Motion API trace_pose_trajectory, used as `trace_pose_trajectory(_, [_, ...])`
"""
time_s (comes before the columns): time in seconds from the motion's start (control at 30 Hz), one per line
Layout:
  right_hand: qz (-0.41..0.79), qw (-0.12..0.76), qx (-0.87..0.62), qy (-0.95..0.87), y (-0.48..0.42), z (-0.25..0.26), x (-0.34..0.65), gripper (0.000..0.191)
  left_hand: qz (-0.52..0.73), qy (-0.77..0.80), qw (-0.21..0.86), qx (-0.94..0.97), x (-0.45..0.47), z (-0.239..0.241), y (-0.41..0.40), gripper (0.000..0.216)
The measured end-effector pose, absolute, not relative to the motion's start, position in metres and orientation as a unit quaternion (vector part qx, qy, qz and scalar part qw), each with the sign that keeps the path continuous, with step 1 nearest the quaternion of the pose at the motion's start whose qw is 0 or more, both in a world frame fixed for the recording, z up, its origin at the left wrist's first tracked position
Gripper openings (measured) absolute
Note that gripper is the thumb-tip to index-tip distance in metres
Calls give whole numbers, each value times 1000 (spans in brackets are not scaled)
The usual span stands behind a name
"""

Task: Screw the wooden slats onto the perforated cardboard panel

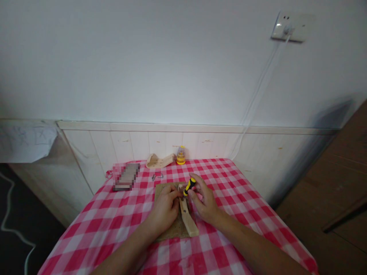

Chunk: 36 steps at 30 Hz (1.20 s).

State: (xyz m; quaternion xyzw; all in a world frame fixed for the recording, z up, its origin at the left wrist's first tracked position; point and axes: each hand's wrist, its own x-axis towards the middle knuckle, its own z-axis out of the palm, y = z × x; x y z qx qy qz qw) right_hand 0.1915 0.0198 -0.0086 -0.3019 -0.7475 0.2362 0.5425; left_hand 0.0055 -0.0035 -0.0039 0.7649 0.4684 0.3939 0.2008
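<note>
My right hand (202, 200) grips a small screwdriver with a yellow and black handle (189, 186), its tip pointing down at the far end of a narrow wooden strip (188, 220). My left hand (165, 206) pinches that same end of the strip from the left and steadies it. The strip lies on a brown cork mat (160, 191) on a table covered with a red and white checked cloth (114, 225). The screwdriver's tip is hidden between my fingers.
At the far edge of the table lie a curved wooden piece (159, 161), a yellow screwdriver-bit holder (181, 155) and a blurred grey object (126, 177). A few small screws (157, 176) lie behind the mat. A white panelled wall stands right behind the table; a socket (289, 27) with a cable hangs above.
</note>
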Motion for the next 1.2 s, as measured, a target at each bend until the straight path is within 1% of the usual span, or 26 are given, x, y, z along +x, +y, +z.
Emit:
trace_pose_trajectory(0.23, [202,568,-335,-724,20,-6,186,44,389,466,207,768,5,-4,-3,33])
trace_pose_trajectory(0.43, [198,580,-341,-713,21,-6,185,42,393,466,199,767,5,-3,-4,34])
trace_pose_trajectory(0.7, [170,602,-341,-702,17,-8,188,46,400,474,188,761,6,-2,-5,33])
trace_pose_trajectory(0.9, [175,595,-318,-717,10,-4,188,51,390,483,202,757,7,-3,-4,30])
trace_pose_trajectory(1.2, [152,574,-309,-743,6,1,190,47,395,487,195,755,8,-3,-3,28])
